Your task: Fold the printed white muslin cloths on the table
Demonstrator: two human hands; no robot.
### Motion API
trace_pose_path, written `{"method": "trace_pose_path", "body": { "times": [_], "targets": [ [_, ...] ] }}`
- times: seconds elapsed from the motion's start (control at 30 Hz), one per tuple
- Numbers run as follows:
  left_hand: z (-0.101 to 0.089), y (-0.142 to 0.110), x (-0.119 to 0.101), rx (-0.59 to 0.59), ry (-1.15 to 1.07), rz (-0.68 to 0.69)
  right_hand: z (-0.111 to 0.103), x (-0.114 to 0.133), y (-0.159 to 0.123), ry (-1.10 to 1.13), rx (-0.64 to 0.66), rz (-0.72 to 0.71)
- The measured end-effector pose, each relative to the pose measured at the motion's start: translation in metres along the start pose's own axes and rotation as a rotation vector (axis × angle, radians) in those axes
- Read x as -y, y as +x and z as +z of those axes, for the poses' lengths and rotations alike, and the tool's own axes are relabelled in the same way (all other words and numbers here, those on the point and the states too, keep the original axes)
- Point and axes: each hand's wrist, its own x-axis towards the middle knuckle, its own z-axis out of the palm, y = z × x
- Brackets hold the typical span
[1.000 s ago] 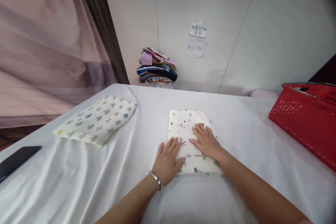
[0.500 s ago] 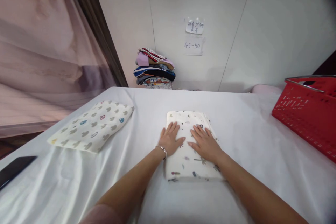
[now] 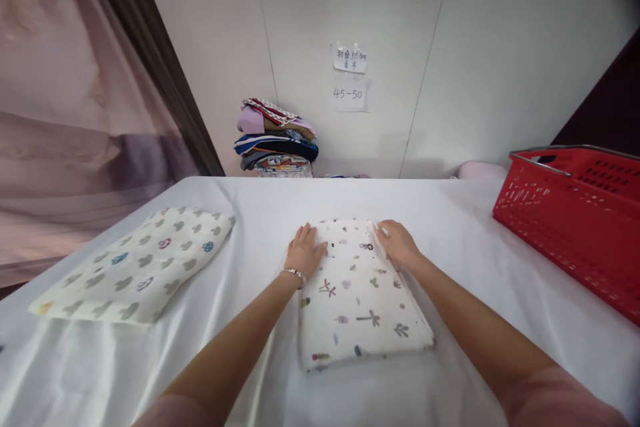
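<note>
A pale pink curtain (image 3: pixel 55 113) hangs beyond the left edge of the white-covered table (image 3: pixel 270 203). Along that edge, short of the far left corner, lies the mushroom-print cloth (image 3: pixel 145 260), folded and askew, well apart from the hands, so it seems simply set aside. Past the far edge, a stack of folded fabrics (image 3: pixel 277 140) rises against the wall.

The left hand (image 3: pixel 303 255), with a bracelet (image 3: pixel 299 275) at its wrist, is open and grips nothing; it rests on the far left corner of the palm-print cloth (image 3: pixel 350 300), probably to steady that side. This folded cloth lies flat around the middle of the table, well short of the far edge. The right hand (image 3: pixel 399 243) has its fingers bent at the cloth's far right corner, apparently to bring the layers there into line; whether it pinches the edge cannot be told.

The red basket (image 3: pixel 565 233) stands by the table's right side, clear of the working space.
</note>
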Motion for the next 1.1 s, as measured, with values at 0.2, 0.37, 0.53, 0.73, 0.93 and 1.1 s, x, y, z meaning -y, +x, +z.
{"method": "trace_pose_path", "body": {
  "times": [0.2, 0.37, 0.53, 0.73, 0.93, 1.1],
  "targets": [
    [0.011, 0.02, -0.006, 0.042, -0.015, -0.064, 0.017, -0.004, 0.027, -0.013, -0.025, 0.089],
    [0.013, 0.02, -0.005, 0.023, -0.003, -0.045, 0.025, -0.004, 0.029, 0.006, -0.046, 0.112],
    [0.018, 0.021, -0.004, 0.0, 0.028, -0.009, 0.029, -0.008, 0.03, 0.013, -0.104, 0.03],
    [0.02, 0.021, -0.003, 0.009, 0.037, -0.005, 0.035, -0.01, 0.036, 0.179, -0.037, 0.102],
    [0.011, 0.022, -0.007, -0.01, 0.021, 0.027, 0.03, -0.014, 0.04, 0.211, -0.105, 0.16],
    [0.013, 0.021, -0.011, 0.056, 0.042, 0.036, 0.031, -0.022, 0.042, 0.189, -0.038, 0.225]
  ]
}}
